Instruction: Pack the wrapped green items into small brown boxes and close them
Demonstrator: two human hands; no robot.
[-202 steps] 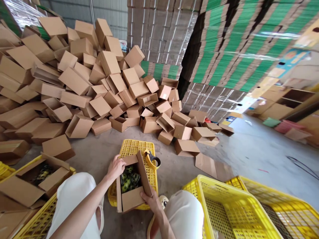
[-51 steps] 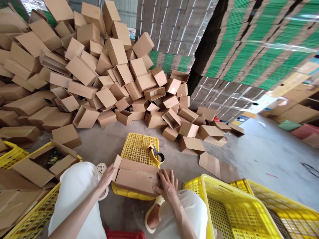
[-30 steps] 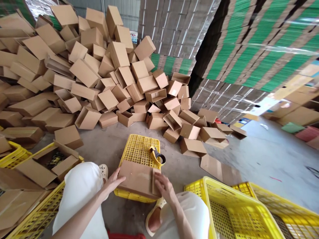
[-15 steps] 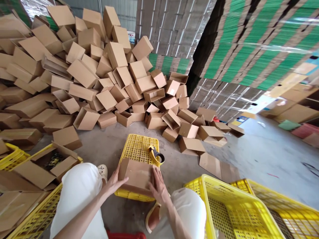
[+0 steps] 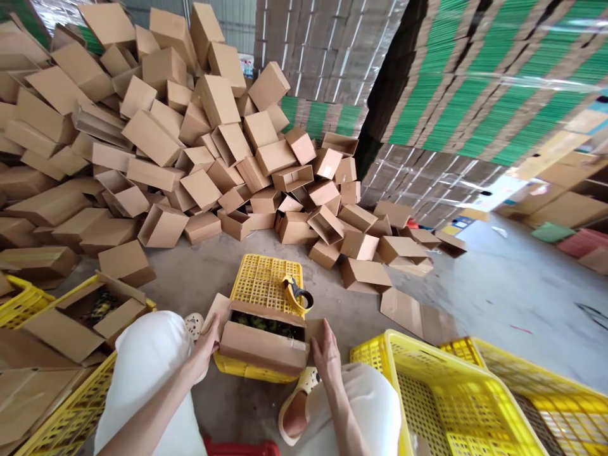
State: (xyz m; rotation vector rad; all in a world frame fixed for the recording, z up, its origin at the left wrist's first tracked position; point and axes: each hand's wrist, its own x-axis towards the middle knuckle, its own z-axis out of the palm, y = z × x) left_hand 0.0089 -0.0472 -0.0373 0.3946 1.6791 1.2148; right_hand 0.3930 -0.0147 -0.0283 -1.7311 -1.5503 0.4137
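Observation:
A small cardboard box (image 5: 263, 349) sits on an upturned yellow crate (image 5: 261, 278) between my knees, its top open. Dark, greenish contents (image 5: 266, 325) show through the opening; their kind is unclear. My left hand (image 5: 204, 347) grips the left end flap, which is folded outward. On the other side, my right hand (image 5: 327, 356) has its fingers at the right end flap, also turned out. Just behind the box, a yellow tape dispenser (image 5: 295, 296) with a black ring lies on the crate's right edge.
Many empty cardboard boxes (image 5: 199, 190) are heaped ahead. Yellow crates (image 5: 396, 380) stand at my right. At my left, an open carton (image 5: 66, 329) with dark contents rests in another crate. Tall stacks of flat cardboard (image 5: 437, 82) rise behind. A flattened piece of cardboard (image 5: 413, 316) lies on the floor.
The box top was closed with both hands against its ends; now it stands open with its flaps spread. My hands have moved apart, left and right, with the end flaps.

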